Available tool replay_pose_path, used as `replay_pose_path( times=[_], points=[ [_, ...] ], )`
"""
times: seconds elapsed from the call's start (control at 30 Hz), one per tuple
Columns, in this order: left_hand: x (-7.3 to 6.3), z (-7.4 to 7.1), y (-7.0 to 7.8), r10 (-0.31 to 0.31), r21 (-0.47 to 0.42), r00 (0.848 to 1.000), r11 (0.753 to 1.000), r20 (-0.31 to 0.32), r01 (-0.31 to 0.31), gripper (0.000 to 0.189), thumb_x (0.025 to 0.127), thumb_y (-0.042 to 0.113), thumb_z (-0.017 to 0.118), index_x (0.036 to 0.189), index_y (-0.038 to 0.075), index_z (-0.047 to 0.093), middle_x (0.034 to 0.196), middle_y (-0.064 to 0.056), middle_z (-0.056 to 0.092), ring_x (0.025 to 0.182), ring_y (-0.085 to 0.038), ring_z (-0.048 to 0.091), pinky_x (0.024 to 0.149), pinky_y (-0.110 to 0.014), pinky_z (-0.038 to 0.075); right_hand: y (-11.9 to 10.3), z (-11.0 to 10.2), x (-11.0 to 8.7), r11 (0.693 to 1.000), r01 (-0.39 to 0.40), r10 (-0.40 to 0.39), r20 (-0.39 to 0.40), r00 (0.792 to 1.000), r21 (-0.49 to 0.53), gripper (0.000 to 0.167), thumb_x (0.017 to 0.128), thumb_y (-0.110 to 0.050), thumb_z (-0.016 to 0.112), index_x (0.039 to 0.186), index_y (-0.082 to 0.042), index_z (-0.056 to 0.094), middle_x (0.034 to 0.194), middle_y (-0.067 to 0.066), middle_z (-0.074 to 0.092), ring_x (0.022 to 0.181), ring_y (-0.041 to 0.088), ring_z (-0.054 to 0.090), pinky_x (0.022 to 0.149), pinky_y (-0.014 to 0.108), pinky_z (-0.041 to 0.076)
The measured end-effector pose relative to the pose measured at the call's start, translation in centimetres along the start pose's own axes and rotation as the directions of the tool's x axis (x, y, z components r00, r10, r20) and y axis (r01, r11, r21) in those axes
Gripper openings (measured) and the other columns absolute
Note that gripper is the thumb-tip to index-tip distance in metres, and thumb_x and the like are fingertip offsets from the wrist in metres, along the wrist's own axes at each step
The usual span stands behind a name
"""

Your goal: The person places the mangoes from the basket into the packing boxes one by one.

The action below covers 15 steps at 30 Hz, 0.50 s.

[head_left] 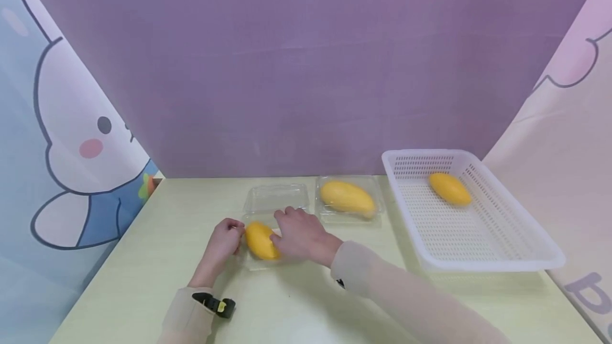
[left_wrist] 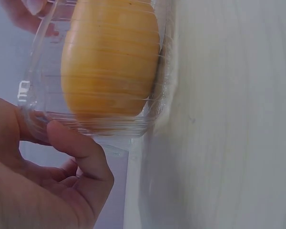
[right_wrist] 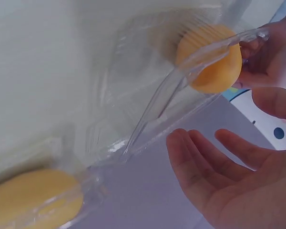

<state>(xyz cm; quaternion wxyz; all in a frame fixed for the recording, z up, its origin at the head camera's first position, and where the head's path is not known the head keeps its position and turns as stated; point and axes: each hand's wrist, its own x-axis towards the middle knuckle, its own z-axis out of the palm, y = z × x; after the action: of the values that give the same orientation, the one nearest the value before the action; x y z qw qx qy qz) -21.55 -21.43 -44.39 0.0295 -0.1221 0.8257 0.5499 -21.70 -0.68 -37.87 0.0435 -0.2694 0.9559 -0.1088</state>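
A yellow mango point(head_left: 260, 240) lies in an open clear plastic clamshell box point(left_wrist: 45, 81), whose lid point(head_left: 278, 199) is folded back toward the purple wall. At the box's left side, my left hand point(head_left: 224, 239) pinches the rim between thumb and finger, as the left wrist view shows. My right hand point(head_left: 302, 233) is over the right part of the box, beside the mango. In the right wrist view its fingers point(right_wrist: 188, 164) are loosely bent with nothing between them, apart from the mango.
Right of the lid, a second clear box point(head_left: 381, 211) holds another mango point(head_left: 346, 198). A white perforated basket point(head_left: 497, 267) stands at the right with one mango point(head_left: 450, 188) inside. A purple wall point(head_left: 306, 68) rises behind the pale table point(head_left: 158, 259).
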Motion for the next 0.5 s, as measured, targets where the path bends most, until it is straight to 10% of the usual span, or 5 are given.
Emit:
replay_pose_path(
  times=[0.5],
  points=[
    [0.0, 0.1, 0.1, 0.000, 0.019, 1.000, 1.000, 0.005, 0.000, 0.031, 0.102, 0.012, 0.045, 0.125, -0.008, 0.051, 0.091, -0.013, 0.052, 0.067, -0.019, 0.047, 0.060, -0.030, 0.046, 2.8, -2.8, -0.6, 0.980, 0.059, -0.076, -0.086, 0.993, -0.188, 0.029, 0.099, -0.034, 0.057, 0.111, -0.008, 0.063, 0.092, 0.005, 0.060, 0.080, 0.025, 0.057, 0.068, 0.039, 0.052]
  ],
)
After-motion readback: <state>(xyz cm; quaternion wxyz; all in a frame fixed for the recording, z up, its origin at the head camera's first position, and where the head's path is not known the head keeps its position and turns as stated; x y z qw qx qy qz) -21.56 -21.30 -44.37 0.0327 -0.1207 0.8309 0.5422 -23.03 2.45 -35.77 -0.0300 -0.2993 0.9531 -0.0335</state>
